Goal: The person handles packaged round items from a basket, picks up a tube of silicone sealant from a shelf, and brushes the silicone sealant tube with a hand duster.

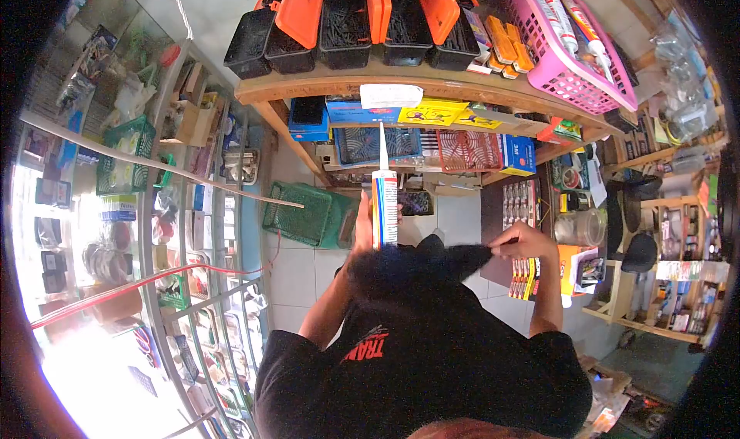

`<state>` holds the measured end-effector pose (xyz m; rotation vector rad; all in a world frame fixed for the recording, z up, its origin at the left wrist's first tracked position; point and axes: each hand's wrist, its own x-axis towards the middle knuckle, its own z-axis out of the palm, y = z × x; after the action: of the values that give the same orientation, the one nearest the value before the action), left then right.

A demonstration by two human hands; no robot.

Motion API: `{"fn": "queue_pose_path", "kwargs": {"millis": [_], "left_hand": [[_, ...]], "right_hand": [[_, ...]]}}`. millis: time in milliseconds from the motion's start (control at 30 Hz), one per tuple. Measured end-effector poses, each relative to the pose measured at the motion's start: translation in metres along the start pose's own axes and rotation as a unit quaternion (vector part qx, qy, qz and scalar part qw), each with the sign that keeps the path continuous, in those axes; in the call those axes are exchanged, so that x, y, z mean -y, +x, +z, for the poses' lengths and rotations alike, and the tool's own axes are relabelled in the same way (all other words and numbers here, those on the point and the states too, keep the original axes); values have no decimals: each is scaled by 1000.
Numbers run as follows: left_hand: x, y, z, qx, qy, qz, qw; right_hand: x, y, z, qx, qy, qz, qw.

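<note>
A white sealant tube (385, 208) with a long pointed nozzle stands upright near the middle, with blue and yellow stripes on its label. My left hand (361, 227) is wrapped round its lower part. Dark, fuzzy black material (416, 271) covers the tube's base and stretches to the right over the front of my black shirt. At its right end, my right hand (526, 244) pinches the tip between closed fingers.
A wooden shelf (308, 84) ahead holds black bins (347, 34) with orange lids and a pink basket (578, 61) of tubes. Green baskets (297, 215) sit left of centre. Glass display shelves line the left; stocked wooden racks (678, 269) stand right.
</note>
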<state>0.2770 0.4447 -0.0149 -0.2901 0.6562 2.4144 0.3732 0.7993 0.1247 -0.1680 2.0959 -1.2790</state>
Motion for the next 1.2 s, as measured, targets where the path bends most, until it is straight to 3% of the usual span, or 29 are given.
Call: {"fn": "queue_pose_path", "kwargs": {"millis": [33, 67, 167, 200, 233, 267, 300, 333, 433, 467, 500, 533, 567, 600, 633, 667, 700, 767, 800, 833, 900, 933, 967, 1033, 1100, 1167, 1200], "left_hand": [[2, 1, -5, -3, 29, 9, 1000], [-8, -14, 17, 0, -55, -31, 998], [-3, -3, -2, 85, -49, -21, 995], [-1, -1, 5, 24, -51, -4, 998], [9, -2, 15, -111, -147, -27, 982], [2, -3, 13, -61, -54, -17, 997], [-3, -5, 11, -11, 40, -7, 999], [-3, -9, 12, -29, 100, 16, 994], [12, 11, -22, 140, -215, -105, 961], [13, 5, -20, 86, -6, -17, 996], [13, 1, -18, 72, 19, -6, 997], [12, -4, -15, 57, 43, 6, 997], [2, -13, 7, 85, -119, -60, 987], [-18, -24, 38, 43, 58, -28, 997], [-12, -12, 19, 103, -10, -49, 993], [-15, -6, 20, 161, -74, -77, 981], [-13, -9, 21, 80, 66, -18, 994], [-7, -10, 25, 122, -154, -100, 975], [0, -6, 9, 81, -107, -25, 991], [4, -6, 2, 31, -84, -23, 996], [7, -9, 7, 27, -50, -21, 998], [-1, -5, 3, 50, 66, 4, 997], [1, 8, -17, 140, 63, -27, 988], [-1, 6, -19, 130, 79, -31, 988], [10, 5, -7, 35, 79, -13, 996], [3, -3, -16, 50, 149, 5, 988], [5, 1, -14, 87, 300, 70, 947]], "right_hand": [[-2, 0, 2, -22, 14, 5, 1000], [7, -1, 2, -74, 63, 63, 993], [8, 2, -2, -126, 85, 79, 985], [8, 1, -3, -73, 61, 61, 994], [7, -1, -5, -20, 37, 42, 998], [9, -2, -6, 33, 12, 25, 999], [11, -2, -5, 22, 14, 25, 999], [13, -1, -3, 12, 15, 26, 999], [0, 1, 1, -65, 52, 60, 995], [2, 4, 0, -80, 72, 91, 990], [4, 5, 0, -96, 92, 122, 983], [-5, 3, -3, -38, 65, 133, 988], [-2, 3, 0, -4, 54, 98, 994], [5, 4, 4, 31, 42, 64, 997], [8, 4, 7, 66, 29, 29, 997], [7, 4, 10, 44, 54, 45, 997], [4, 4, 11, -8, 82, 64, 995], [-5, 1, 12, -113, 136, 103, 979], [-7, 2, 11, -136, 152, 85, 975], [-9, 0, 8, -91, 141, 92, 982], [-5, -4, 2, -4, 117, 105, 988], [-8, -4, 6, 23, 78, 89, 993], [-6, -5, 8, 10, 93, 95, 991], [1, -5, 11, -13, 119, 107, 987], [4, -5, 12, -80, 104, 88, 987], [-8, -4, 9, -118, 126, 101, 980], [-14, -3, 4, -56, 91, 67, 992]]}}
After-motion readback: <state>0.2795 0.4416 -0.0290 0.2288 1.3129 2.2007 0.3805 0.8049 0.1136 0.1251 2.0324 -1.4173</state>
